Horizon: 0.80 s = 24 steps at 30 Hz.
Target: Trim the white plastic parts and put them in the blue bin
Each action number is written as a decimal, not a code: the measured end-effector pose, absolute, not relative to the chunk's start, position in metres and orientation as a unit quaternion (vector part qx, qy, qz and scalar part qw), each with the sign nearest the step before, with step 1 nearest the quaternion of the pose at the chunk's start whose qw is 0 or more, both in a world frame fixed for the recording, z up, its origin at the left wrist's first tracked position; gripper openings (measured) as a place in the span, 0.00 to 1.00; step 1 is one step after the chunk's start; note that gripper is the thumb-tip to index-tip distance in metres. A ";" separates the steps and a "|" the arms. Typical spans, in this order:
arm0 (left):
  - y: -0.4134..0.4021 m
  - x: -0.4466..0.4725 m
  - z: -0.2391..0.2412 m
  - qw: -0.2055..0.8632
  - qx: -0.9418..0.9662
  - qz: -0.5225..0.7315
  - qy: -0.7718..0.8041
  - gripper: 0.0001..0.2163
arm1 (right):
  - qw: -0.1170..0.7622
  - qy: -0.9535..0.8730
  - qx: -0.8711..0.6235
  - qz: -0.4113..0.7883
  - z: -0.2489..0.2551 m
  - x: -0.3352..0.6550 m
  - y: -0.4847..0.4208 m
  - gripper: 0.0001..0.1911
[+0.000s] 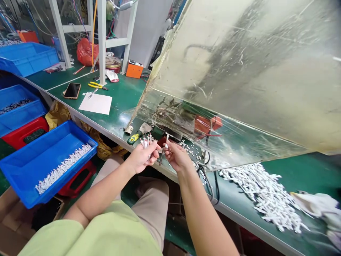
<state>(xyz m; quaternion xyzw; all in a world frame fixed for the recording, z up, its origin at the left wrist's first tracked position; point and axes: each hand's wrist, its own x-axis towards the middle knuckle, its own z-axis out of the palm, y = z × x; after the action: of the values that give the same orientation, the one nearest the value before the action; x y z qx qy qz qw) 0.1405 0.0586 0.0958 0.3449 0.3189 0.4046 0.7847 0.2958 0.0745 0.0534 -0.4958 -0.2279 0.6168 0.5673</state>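
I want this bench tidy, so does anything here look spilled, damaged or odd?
Yes. Small white bits lie scattered over the green bench top beside the right hand, unlike the heaped, slender white pieces farther right. The clear plastic sheet above looks worn: scratched and smudged, with a ragged, yellowish left edge.

Under bright light I am seeing my left hand [142, 155] clearly, while glare is clouding the scratched sheet [253, 71], the table [122, 114] is gleaming and the far-right cloth [315, 204] is blurring.
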 end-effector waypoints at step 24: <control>0.061 0.138 0.093 0.796 0.334 0.405 0.303 0.18 | 0.577 -0.118 -0.467 0.660 0.063 0.292 0.090 0.11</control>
<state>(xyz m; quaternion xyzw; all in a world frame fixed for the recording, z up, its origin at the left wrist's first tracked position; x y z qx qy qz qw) 0.1375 0.0610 0.0926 0.3336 0.3033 0.4048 0.7955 0.2916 0.0899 0.0629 -0.4672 -0.1179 0.6597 0.5768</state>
